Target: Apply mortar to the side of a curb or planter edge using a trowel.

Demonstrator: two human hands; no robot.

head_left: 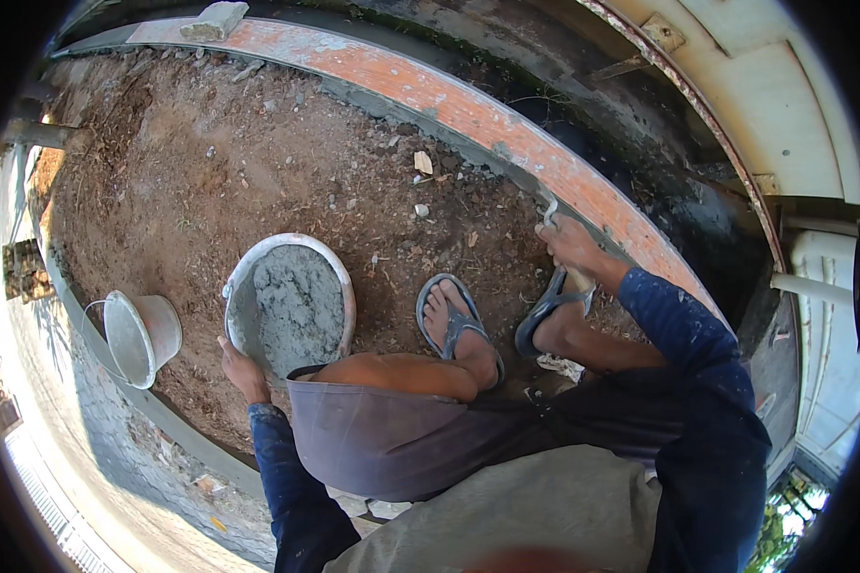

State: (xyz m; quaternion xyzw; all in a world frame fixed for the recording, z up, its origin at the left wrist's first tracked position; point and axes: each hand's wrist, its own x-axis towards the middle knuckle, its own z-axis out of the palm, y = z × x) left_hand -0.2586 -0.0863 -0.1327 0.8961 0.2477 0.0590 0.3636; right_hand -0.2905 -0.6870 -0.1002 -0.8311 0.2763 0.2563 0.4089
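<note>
I squat on bare red-brown soil in grey-strapped sandals. My left hand grips the near rim of a round grey pan filled with wet grey mortar. My right hand is closed around the handle of a trowel whose blade presses against the grey mortar edge under a long orange-painted curb. Both forearms wear dark blue sleeves.
A small empty grey bucket with a wire handle lies tilted to the left. A stone block rests on the curb's far end. Beyond the curb runs a dark drain channel. A grey block wall borders the soil on the near left.
</note>
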